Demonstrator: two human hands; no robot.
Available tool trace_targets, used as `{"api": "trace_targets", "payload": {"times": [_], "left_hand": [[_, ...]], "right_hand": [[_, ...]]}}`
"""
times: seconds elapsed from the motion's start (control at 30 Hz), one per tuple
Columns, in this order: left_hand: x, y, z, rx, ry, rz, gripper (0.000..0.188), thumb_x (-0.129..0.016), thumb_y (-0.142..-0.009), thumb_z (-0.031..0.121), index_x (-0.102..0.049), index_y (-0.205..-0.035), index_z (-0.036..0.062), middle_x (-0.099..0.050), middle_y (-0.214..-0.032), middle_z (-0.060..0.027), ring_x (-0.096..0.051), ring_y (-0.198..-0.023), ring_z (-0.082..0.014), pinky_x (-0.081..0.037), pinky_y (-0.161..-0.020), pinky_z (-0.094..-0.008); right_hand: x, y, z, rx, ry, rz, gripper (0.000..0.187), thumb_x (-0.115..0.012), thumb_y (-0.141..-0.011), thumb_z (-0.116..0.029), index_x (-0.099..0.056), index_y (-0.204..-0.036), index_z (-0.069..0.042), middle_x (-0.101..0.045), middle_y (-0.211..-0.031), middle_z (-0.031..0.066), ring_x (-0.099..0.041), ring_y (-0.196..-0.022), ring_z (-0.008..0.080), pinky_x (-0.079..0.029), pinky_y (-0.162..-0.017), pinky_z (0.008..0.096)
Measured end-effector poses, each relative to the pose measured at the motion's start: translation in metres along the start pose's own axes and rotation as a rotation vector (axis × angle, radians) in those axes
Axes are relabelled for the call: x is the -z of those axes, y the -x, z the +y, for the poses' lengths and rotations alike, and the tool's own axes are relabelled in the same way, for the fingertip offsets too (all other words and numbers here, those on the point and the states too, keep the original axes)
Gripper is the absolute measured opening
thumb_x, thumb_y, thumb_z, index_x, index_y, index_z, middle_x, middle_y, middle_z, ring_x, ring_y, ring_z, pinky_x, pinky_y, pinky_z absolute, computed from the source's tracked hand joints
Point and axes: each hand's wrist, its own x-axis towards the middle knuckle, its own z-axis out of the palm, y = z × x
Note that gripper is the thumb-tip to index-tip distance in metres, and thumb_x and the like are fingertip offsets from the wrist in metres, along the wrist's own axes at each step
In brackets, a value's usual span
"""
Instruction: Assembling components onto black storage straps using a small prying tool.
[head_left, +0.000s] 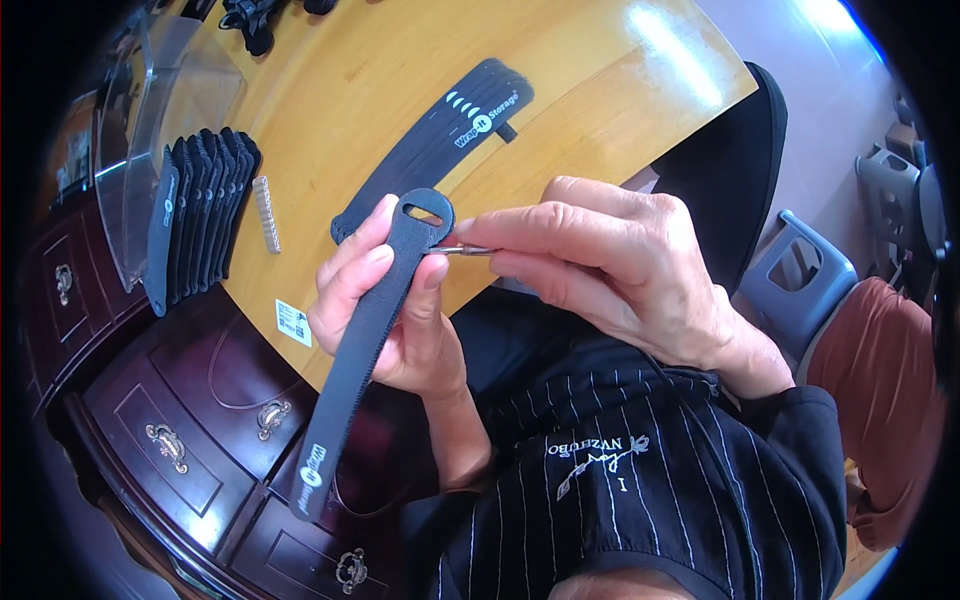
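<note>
My left hand (400,320) is closed around a black strap (365,335) with a rounded end and an oval slot. The strap hangs slantwise toward the lower left, white print near its lower end. My right hand (630,265) pinches a thin metal tool (468,251) between thumb and fingers. Its tip meets the strap's edge just below the slot, close to my left thumb. My right fingers cover most of the tool, so its kind cannot be made out. Beyond my hands, a stack of similar black straps (425,150) lies on the wooden table (590,130).
At the left, several black straps (205,215) stand in a row beside a clear plastic box (190,75). A small ridged strip (267,215) and a white label (293,322) lie on the table. Dark drawers (170,450) are at lower left, a grey-blue stool (800,265) at right.
</note>
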Motion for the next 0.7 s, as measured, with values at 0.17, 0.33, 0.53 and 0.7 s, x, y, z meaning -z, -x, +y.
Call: {"api": "trace_targets", "payload": {"times": [0.17, 0.33, 0.53, 0.7], "left_hand": [[0.0002, -0.0016, 0.0007, 0.013, -0.016, -0.050, 0.029, -0.069, -0.085, 0.003, -0.048, -0.106, 0.0033, -0.061, -0.106, -0.0221, -0.065, -0.092, -0.0277, -0.058, -0.080, -0.0342], [-0.0007, -0.0018, 0.0020, 0.005, -0.011, -0.045, 0.029, -0.069, -0.085, 0.004, -0.048, -0.106, 0.0038, -0.061, -0.106, -0.0221, -0.064, -0.091, -0.0274, -0.057, -0.080, -0.0343], [-0.0040, -0.0012, 0.0012, 0.031, 0.064, 0.030, 0.035, -0.076, -0.079, 0.007, -0.051, -0.102, 0.0003, -0.062, -0.105, -0.0237, -0.067, -0.090, -0.0291, -0.057, -0.082, -0.0344], [-0.0031, -0.0026, 0.0029, 0.013, 0.054, 0.010, 0.034, -0.075, -0.079, 0.005, -0.051, -0.103, 0.0001, -0.062, -0.105, -0.0239, -0.067, -0.091, -0.0288, -0.057, -0.082, -0.0343]], "right_hand": [[0.0011, 0.0001, -0.0026, -0.013, 0.033, -0.013, 0.027, -0.070, -0.083, -0.009, -0.069, -0.110, -0.009, -0.059, -0.071, 0.0051, -0.061, -0.060, 0.0160, -0.047, -0.053, 0.0281], [0.0016, 0.0007, -0.0022, -0.007, 0.004, -0.019, 0.029, -0.070, -0.083, -0.008, -0.068, -0.112, -0.009, -0.058, -0.070, 0.0052, -0.060, -0.059, 0.0153, -0.046, -0.052, 0.0284], [0.0019, 0.0006, -0.0025, -0.032, -0.013, -0.022, 0.029, -0.070, -0.082, -0.007, -0.069, -0.112, -0.009, -0.058, -0.070, 0.0051, -0.060, -0.059, 0.0150, -0.046, -0.053, 0.0279], [0.0028, 0.0004, -0.0041, -0.026, -0.003, -0.033, 0.029, -0.069, -0.083, -0.007, -0.068, -0.112, -0.008, -0.059, -0.071, 0.0057, -0.060, -0.060, 0.0148, -0.047, -0.053, 0.0277]]}}
